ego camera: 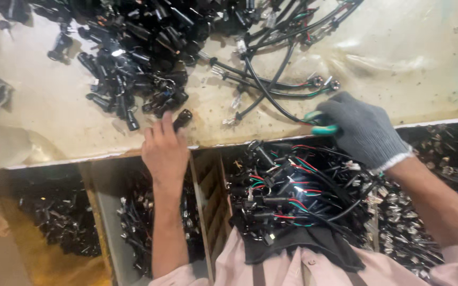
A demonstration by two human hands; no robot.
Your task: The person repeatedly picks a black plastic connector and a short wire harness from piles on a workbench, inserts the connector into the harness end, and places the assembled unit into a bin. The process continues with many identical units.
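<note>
While the bare left hand (165, 151) pinches a black connector (182, 118) on the desk (49, 106), the gloved right hand (359, 130) grips a teal-handled tool (320, 127) beside black cables (271, 85).

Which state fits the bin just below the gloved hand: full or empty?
Full. The bin under the right hand is heaped with black connectors and red and green wired harnesses, which cover its floor and rise to the table edge.
</note>
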